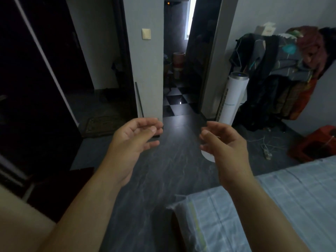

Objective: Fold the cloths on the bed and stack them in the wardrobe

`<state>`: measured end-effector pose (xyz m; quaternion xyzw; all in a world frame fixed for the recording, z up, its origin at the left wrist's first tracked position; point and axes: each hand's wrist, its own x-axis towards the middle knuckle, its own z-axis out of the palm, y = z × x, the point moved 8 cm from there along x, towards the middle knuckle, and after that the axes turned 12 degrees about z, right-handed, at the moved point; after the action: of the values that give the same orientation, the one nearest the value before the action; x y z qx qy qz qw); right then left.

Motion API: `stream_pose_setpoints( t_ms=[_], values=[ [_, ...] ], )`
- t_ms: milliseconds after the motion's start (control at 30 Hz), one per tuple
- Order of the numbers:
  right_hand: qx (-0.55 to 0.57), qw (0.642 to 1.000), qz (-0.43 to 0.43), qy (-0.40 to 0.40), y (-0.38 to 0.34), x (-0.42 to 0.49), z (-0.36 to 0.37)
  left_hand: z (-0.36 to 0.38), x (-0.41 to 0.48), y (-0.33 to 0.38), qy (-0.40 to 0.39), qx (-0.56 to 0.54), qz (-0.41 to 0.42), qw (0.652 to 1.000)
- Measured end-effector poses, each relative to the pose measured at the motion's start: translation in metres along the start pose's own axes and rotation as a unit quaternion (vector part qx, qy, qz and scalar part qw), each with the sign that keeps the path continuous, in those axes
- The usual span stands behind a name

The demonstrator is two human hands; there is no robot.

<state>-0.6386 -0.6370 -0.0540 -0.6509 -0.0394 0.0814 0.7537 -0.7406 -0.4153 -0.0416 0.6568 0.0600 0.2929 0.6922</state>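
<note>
Only a corner of the bed shows, lower right, its pale checked sheet flat, with no cloths in view. The right hand is nearer it, the left hand nearer the dark, glossy wardrobe. Both hover empty, fingers loosely curled.

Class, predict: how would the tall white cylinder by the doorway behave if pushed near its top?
The white cylinder stands tall and narrow, so it would probably tip rather than slide. Once down, its round body would likely roll.
</note>
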Motion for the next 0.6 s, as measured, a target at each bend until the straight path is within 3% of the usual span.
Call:
stream_pose_setpoints(
  t_ms=[300, 600],
  values=[
    [0.001, 0.997, -0.028, 0.069, -0.009, 0.123, 0.07, -0.008, 0.172, -0.041, -0.089, -0.033, -0.009, 0.995],
    [-0.015, 0.987, -0.019, 0.156, -0.001, 0.237, 0.066, 0.038, 0.302, -0.102, -0.164, -0.053, -0.027, 0.985]
  ],
)
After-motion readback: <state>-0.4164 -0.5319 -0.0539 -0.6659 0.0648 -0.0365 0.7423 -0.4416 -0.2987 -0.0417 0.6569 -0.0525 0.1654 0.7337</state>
